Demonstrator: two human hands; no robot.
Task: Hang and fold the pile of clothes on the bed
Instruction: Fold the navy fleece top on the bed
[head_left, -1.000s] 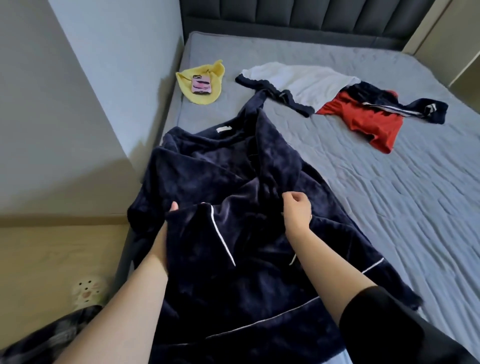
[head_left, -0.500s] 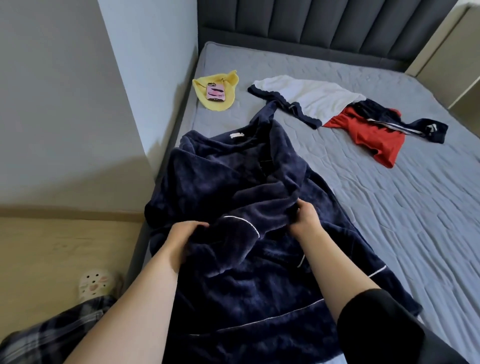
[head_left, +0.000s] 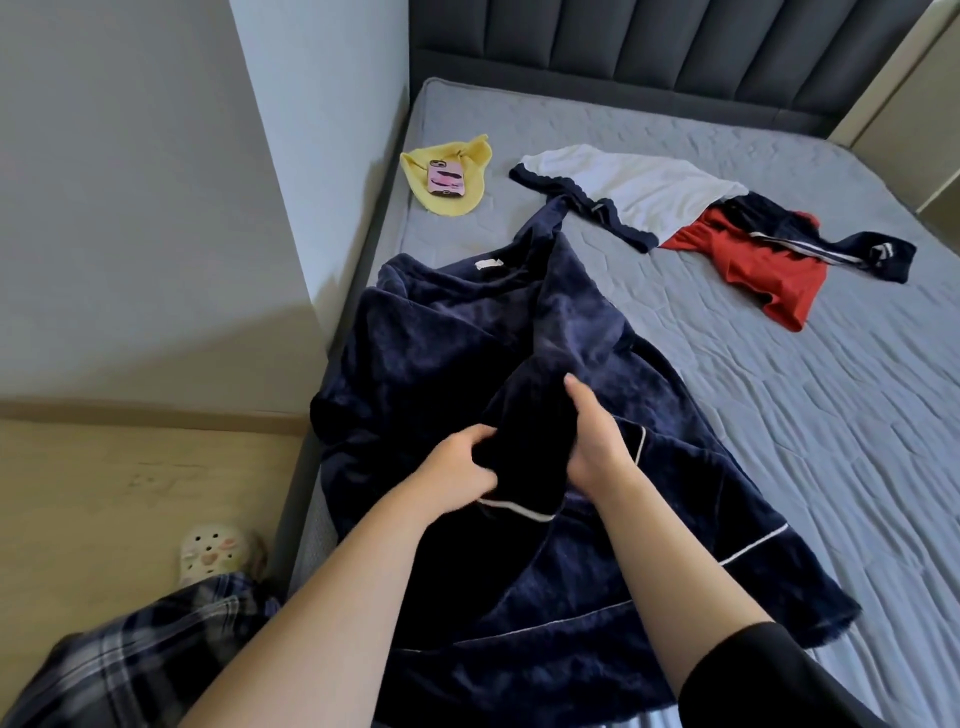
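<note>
The navy robe (head_left: 467, 338) with white piping lies spread over the near left part of the bed (head_left: 779, 441). Your left hand (head_left: 457, 462) grips a dark fold of it with curled fingers. Your right hand (head_left: 597, 441) lies against the same fold with its fingers quite straight; whether the thumb pinches the cloth, I cannot tell. Farther away lie a white top (head_left: 639, 192), a red garment (head_left: 763, 270) and a yellow cloth (head_left: 452, 202) with a phone (head_left: 445, 179) on it.
</note>
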